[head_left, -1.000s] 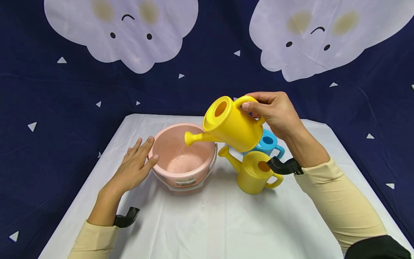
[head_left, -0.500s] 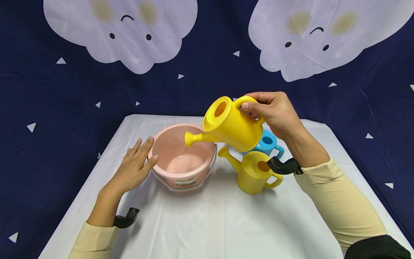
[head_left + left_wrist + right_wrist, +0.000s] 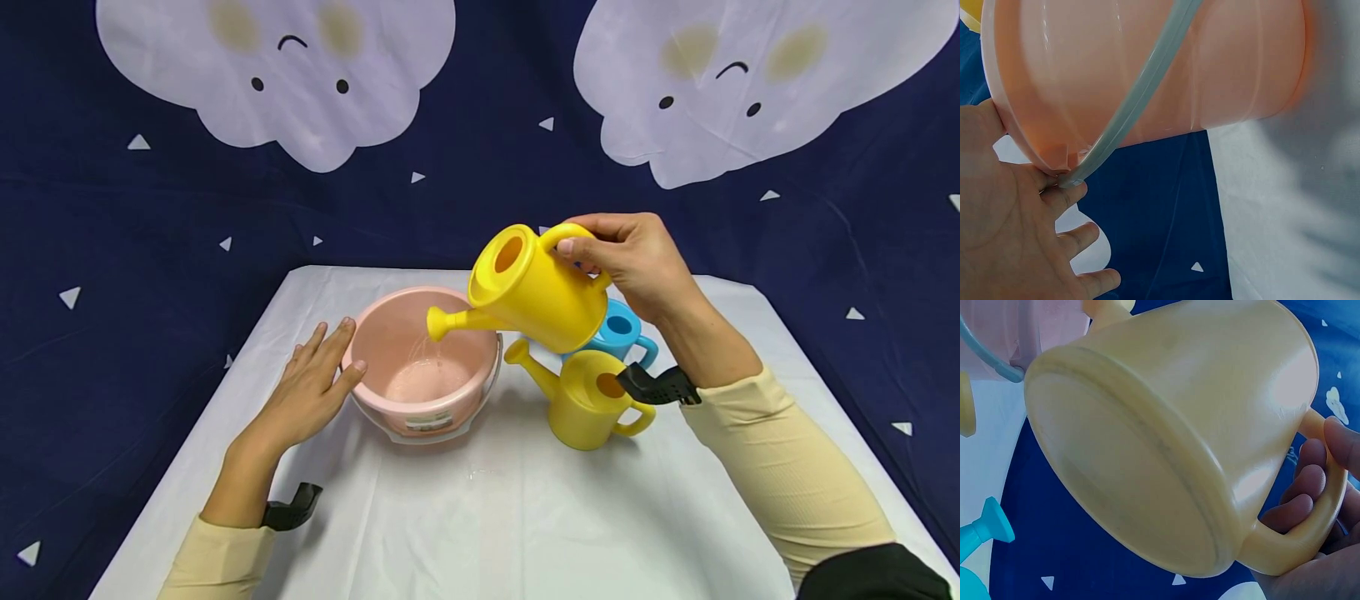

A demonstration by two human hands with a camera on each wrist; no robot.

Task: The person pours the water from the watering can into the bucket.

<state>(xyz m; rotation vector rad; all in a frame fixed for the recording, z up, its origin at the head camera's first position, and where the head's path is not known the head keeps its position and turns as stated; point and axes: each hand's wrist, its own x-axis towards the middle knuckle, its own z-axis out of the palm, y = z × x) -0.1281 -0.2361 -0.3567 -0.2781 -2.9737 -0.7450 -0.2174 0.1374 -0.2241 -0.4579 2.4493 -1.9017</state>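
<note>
My right hand [image 3: 636,265] grips the handle of a yellow watering can [image 3: 536,292], its fingers curled through the loop in the right wrist view [image 3: 1307,487]. The can is tilted to the left, and thin streams of water fall from its spout into a pink bucket [image 3: 390,406]. A little water shows on the bucket's floor. Against the bucket's left rim rests my left hand [image 3: 303,396], its fingers straight and spread. In the left wrist view the fingers touch the rim near the end of the grey bucket handle [image 3: 1141,94].
A second yellow watering can [image 3: 581,412] stands upright right of the bucket. Behind it is a blue watering can [image 3: 621,327], partly hidden by the raised can. A white cloth [image 3: 420,533] covers the table and has a small wet spot in front of the bucket. A dark blue backdrop [image 3: 480,200] hangs behind.
Water keeps running from the tilted can's spout into the bucket. Both hands, the can and the bucket hold nearly the same places; the whole view shifts very slightly.
</note>
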